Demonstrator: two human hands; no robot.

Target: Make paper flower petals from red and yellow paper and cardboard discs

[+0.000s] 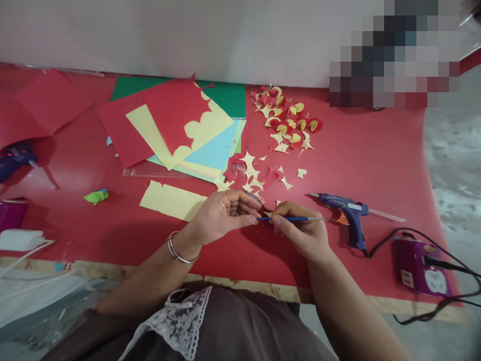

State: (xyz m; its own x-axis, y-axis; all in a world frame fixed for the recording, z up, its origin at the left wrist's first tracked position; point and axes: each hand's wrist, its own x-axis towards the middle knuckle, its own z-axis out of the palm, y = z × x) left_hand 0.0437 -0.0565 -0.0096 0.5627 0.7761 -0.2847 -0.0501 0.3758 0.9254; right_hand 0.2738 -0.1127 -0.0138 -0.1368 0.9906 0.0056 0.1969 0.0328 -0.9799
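While the right hand [302, 231] pinches the brush [293, 218], likely for control, the left hand [220, 214] curls at its end, grip unclear; the glue gun [351, 215] lies near, presumably for reach.

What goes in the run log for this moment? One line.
right grip: pinching blue stick | left grip: at stick's end | paper scraps: on table

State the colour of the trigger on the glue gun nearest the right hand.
Orange: the trigger of that glue gun, best seen in the head view.
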